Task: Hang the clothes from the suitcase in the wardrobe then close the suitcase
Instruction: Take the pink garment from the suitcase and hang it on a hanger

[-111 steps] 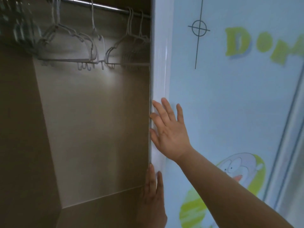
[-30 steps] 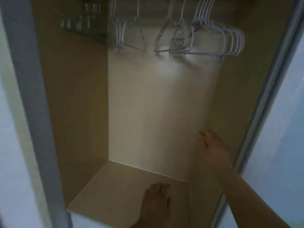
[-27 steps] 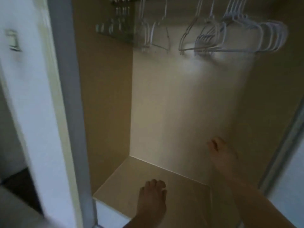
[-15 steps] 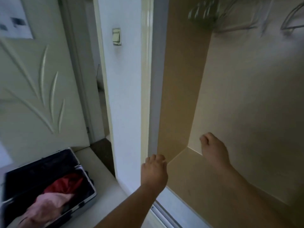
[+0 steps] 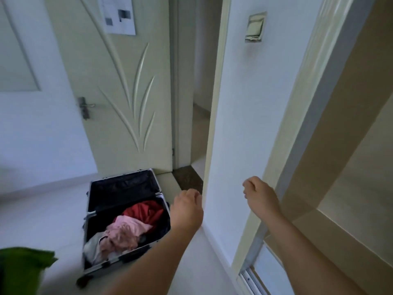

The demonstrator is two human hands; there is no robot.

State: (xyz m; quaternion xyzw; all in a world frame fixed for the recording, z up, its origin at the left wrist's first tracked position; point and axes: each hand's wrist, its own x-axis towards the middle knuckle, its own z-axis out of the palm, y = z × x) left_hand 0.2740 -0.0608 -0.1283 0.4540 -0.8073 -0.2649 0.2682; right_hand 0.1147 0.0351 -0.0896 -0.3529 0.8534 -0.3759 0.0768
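A black suitcase [image 5: 125, 188] with a metal frame lies open on the pale floor at lower left. Inside it lie a red garment [image 5: 146, 210], a pink garment [image 5: 125, 231] and a white one [image 5: 92, 248]. The open wardrobe [image 5: 350, 167], with beige inner walls, fills the right side; its hangers are out of view. My left hand [image 5: 186, 209] hangs in the air right of the suitcase, fingers loosely curled, holding nothing. My right hand [image 5: 260, 196] is raised in front of the wardrobe's left frame, also loosely curled and empty.
A white wall section [image 5: 238, 124] with a light switch [image 5: 255, 26] stands between suitcase and wardrobe. A cream door [image 5: 119, 92] with a lever handle is behind the suitcase, a dark doorway beside it. Something green [image 5: 21, 271] lies at the lower left corner.
My view has swung left from the wardrobe's inside to the floor, bringing the suitcase fully into sight. Both hands have come off the wardrobe and moved left with it.
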